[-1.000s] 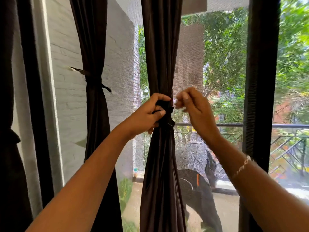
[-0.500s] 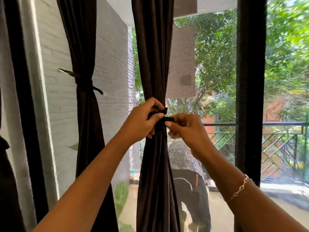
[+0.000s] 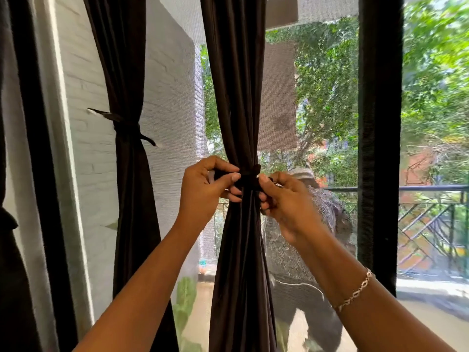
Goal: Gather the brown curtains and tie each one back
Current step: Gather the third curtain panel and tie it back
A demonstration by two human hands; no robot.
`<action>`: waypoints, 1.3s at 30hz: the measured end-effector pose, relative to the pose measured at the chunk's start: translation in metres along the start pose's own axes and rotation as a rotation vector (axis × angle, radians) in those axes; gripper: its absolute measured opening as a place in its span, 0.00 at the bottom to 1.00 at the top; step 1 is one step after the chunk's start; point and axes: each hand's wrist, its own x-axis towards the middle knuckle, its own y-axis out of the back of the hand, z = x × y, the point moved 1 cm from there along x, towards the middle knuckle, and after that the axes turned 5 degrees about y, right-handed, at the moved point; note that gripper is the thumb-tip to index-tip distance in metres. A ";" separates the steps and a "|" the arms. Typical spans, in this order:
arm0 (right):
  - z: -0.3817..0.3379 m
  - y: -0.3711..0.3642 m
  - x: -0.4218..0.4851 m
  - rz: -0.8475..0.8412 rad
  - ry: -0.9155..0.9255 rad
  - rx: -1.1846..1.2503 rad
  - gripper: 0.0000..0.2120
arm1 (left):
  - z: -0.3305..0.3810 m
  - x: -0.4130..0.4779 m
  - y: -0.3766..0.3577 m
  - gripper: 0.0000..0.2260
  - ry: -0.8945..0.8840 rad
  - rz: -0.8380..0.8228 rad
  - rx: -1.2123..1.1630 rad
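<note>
My left hand [image 3: 205, 189] gripped one end of the dark tie [image 3: 250, 174] just left of the middle curtain [image 3: 238, 97], fingers [image 3: 228, 177] curled round the strip and thumb pressed on top. My right hand [image 3: 286, 201] pinched the other end just right of that curtain, fingers clenched on it. The tie circled the curtain's gathered waist, the folds spreading above and below. Well left of the middle curtain hung a second brown curtain [image 3: 129, 199], already cinched by a knotted band [image 3: 125, 125]. Right of the middle curtain stood a black window post [image 3: 379, 123], with a balcony railing [image 3: 431, 189] behind it, and a bracelet [image 3: 355, 290] lay on my right wrist
</note>
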 end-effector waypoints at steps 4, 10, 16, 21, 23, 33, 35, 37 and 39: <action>0.001 0.005 0.002 0.071 -0.071 0.133 0.13 | -0.005 0.004 0.008 0.08 0.072 0.025 -0.044; -0.008 0.022 0.013 0.178 -0.135 0.271 0.13 | -0.008 0.009 0.018 0.09 0.083 0.078 0.010; 0.012 0.022 0.005 0.067 -0.118 0.032 0.11 | -0.035 -0.023 0.005 0.04 0.242 0.048 0.165; 0.034 0.015 -0.016 -0.084 -0.114 -0.301 0.30 | -0.073 -0.077 -0.024 0.18 0.399 -0.395 0.595; 0.046 0.012 -0.018 -0.128 -0.048 -0.502 0.22 | -0.085 -0.090 -0.035 0.13 0.372 -0.406 0.839; 0.078 0.009 -0.024 -0.121 0.037 -0.840 0.07 | -0.089 -0.104 -0.040 0.10 0.300 -0.380 0.955; 0.072 0.010 -0.020 -0.115 0.032 -0.788 0.08 | -0.085 -0.096 -0.035 0.05 0.301 -0.429 0.881; 0.065 0.013 -0.015 -0.114 0.028 -0.749 0.11 | -0.076 -0.080 -0.028 0.10 0.334 -0.431 0.767; 0.056 0.015 -0.009 -0.075 0.071 -0.712 0.16 | -0.064 -0.059 -0.021 0.33 0.307 -0.340 0.646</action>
